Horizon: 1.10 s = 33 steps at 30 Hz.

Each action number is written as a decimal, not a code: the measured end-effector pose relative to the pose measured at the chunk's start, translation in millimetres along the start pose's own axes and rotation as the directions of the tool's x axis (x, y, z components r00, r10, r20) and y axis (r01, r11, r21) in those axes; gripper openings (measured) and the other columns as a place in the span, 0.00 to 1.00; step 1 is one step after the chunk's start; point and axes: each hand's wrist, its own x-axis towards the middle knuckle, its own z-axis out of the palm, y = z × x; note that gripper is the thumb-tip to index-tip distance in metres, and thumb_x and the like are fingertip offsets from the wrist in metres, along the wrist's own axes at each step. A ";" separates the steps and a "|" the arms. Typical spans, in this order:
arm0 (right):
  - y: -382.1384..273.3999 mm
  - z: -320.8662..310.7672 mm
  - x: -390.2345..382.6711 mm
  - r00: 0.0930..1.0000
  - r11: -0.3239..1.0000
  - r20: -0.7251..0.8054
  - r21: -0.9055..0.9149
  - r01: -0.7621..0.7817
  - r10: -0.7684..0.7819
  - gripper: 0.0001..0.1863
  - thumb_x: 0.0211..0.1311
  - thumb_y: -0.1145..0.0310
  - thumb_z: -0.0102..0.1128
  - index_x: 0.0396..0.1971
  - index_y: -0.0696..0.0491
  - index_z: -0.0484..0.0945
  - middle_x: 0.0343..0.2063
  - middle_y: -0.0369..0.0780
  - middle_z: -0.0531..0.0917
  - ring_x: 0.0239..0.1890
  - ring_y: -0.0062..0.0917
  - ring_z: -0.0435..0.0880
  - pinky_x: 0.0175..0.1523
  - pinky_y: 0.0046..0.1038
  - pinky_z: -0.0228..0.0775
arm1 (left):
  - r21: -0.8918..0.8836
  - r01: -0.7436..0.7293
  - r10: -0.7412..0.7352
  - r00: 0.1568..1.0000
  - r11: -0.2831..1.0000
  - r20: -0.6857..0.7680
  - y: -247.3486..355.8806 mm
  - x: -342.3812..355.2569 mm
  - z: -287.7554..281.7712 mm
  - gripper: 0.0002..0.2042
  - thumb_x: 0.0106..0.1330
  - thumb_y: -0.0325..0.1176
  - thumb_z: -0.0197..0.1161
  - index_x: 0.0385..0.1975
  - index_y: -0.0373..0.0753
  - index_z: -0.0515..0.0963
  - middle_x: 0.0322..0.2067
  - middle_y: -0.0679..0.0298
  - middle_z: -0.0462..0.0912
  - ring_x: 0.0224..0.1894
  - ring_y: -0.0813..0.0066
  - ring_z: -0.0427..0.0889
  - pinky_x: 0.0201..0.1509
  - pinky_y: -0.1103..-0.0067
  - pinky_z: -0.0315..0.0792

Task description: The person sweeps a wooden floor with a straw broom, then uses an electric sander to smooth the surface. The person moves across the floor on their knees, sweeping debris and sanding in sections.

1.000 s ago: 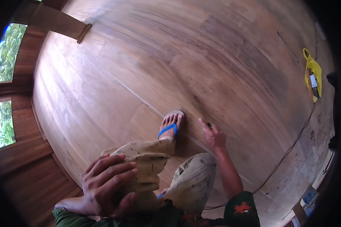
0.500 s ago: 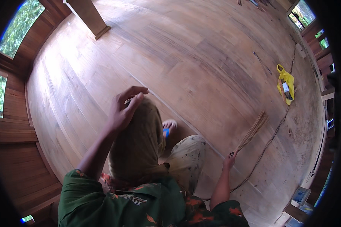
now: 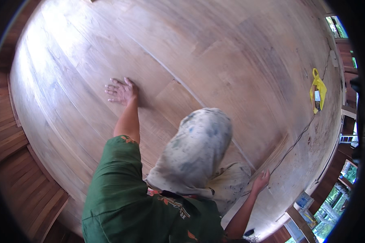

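Left hand [image 3: 125, 94] splayed on the floor [image 3: 105, 52], right hand [image 3: 261, 182] gripping the broom [image 3: 275, 150]; probably light, bendy, best held by its butt.

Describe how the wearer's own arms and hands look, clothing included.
The left hand and right hand are bare, with no gloves. The left arm wears a short, loose dark green sleeve with an orange print at its cuff. The right forearm is bare too; its sleeve is barely visible.

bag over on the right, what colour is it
The bag is bright yellow, showing best in the head view.
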 end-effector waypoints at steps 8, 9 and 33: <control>-343.3 126.1 100.2 0.547 0.732 0.543 0.206 0.649 -0.638 0.40 0.71 0.67 0.64 0.79 0.51 0.58 0.78 0.47 0.63 0.80 0.39 0.60 0.80 0.44 0.55 | 0.077 -0.046 0.047 0.999 0.996 -0.010 -0.4 -8.1 -4.5 0.42 0.78 0.63 0.43 0.83 0.46 0.41 0.82 0.43 0.36 0.84 0.42 0.32 0.80 0.39 0.32; -371.8 139.2 95.9 0.459 0.616 0.571 0.108 0.780 -0.681 0.41 0.71 0.65 0.64 0.80 0.49 0.56 0.80 0.44 0.58 0.82 0.37 0.56 0.81 0.46 0.51 | 0.073 -0.046 0.046 0.999 0.996 -0.008 0.9 -9.6 -9.2 0.42 0.78 0.62 0.43 0.83 0.46 0.41 0.82 0.43 0.36 0.84 0.42 0.31 0.80 0.39 0.32; -471.3 254.6 73.3 -0.064 -0.040 0.149 0.160 0.986 -0.987 0.42 0.77 0.45 0.49 0.83 0.47 0.50 0.83 0.36 0.51 0.84 0.37 0.46 0.84 0.54 0.29 | 0.017 -0.253 0.250 0.940 0.967 -0.232 -17.8 -42.2 -9.5 0.44 0.74 0.69 0.43 0.83 0.47 0.48 0.83 0.52 0.44 0.84 0.47 0.37 0.81 0.39 0.30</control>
